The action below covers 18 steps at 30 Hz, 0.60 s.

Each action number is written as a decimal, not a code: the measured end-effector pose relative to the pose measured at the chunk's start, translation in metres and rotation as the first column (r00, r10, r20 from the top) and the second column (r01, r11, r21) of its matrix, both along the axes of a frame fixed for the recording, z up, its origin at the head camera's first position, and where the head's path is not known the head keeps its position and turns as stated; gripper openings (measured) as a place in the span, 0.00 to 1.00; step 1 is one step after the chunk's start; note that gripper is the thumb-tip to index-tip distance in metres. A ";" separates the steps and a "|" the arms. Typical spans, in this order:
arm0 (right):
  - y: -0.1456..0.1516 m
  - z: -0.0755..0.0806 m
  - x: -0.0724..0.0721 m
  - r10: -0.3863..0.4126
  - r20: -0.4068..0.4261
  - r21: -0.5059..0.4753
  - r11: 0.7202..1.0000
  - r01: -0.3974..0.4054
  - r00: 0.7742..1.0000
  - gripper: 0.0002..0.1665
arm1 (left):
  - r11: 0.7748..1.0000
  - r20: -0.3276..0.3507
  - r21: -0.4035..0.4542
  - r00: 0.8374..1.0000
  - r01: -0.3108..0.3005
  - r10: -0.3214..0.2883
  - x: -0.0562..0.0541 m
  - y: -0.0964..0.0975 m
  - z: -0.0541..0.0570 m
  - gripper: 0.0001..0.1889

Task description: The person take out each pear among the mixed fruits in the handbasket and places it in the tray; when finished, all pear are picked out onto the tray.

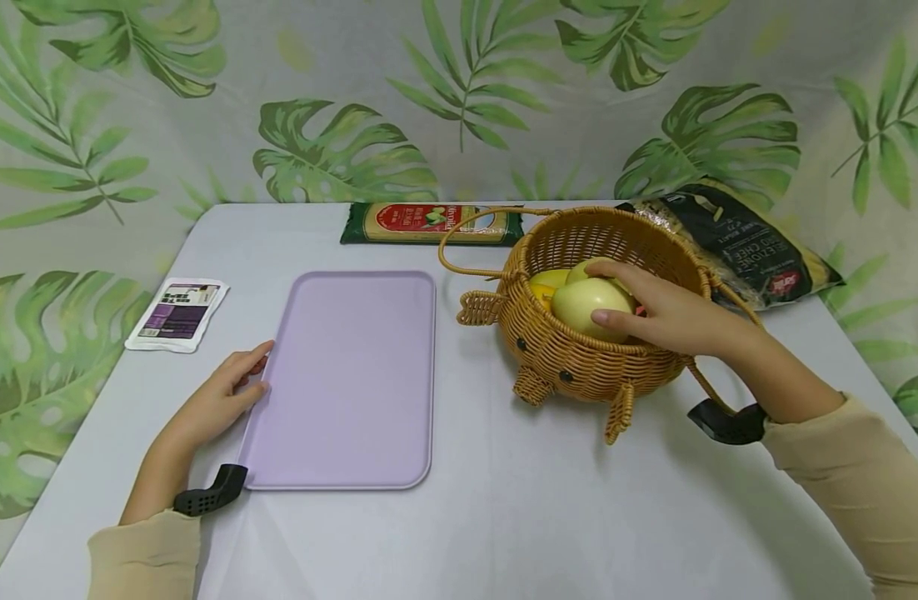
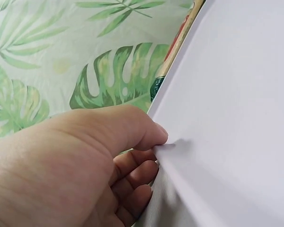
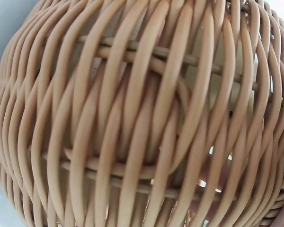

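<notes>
My left hand [image 1: 217,398] pinches the left edge of a pale purple tray [image 1: 354,383] lying on the table. In the left wrist view the thumb [image 2: 149,135] lies over the rim, the other fingers curled below it. My right hand [image 1: 672,310] reaches into a pig-shaped wicker basket [image 1: 601,362] and grips a smooth, round, pale green fruit [image 1: 590,307]. Behind that fruit show another pale green one [image 1: 579,271] and some yellow fruit [image 1: 541,294]. The right wrist view is filled by the basket's woven side [image 3: 132,113], which hides most of the hand.
A red and green pasta packet [image 1: 421,223] lies along the back edge. Behind the basket, at the right, rests a black bag [image 1: 751,250]. A white and purple pouch [image 1: 177,315] is left of the tray. The basket's loop handle [image 1: 459,265] sticks out leftward.
</notes>
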State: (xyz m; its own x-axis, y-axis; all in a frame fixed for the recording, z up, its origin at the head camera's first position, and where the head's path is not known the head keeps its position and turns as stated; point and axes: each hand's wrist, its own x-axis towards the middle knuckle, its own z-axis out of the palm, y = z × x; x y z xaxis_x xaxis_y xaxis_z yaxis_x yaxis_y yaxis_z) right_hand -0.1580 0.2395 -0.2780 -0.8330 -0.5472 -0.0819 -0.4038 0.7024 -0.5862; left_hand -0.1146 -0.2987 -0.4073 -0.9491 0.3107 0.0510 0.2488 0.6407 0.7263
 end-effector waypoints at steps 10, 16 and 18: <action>0.000 -0.002 -0.002 0.020 -0.019 -0.011 1.000 -0.020 1.000 0.34 | 1.000 -0.006 0.003 1.000 -0.004 0.004 0.000 0.000 0.000 0.28; 0.001 -0.004 -0.002 0.016 -0.040 -0.010 1.000 -0.016 0.999 0.34 | 1.000 -0.003 0.000 1.000 -0.004 0.004 0.000 0.001 0.000 0.28; 0.001 -0.004 -0.002 0.011 -0.046 -0.015 1.000 -0.012 0.999 0.34 | 1.000 -0.002 -0.003 1.000 -0.005 0.005 0.000 0.001 0.000 0.28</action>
State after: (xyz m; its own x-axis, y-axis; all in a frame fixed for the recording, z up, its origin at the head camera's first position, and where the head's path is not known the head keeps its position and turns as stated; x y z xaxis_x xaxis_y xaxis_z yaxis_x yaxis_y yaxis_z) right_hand -0.1600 0.2405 -0.2818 -0.8291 -0.5579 -0.0357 -0.4386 0.6887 -0.5773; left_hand -0.1144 -0.2979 -0.4070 -0.9506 0.3062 0.0517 0.2469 0.6444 0.7237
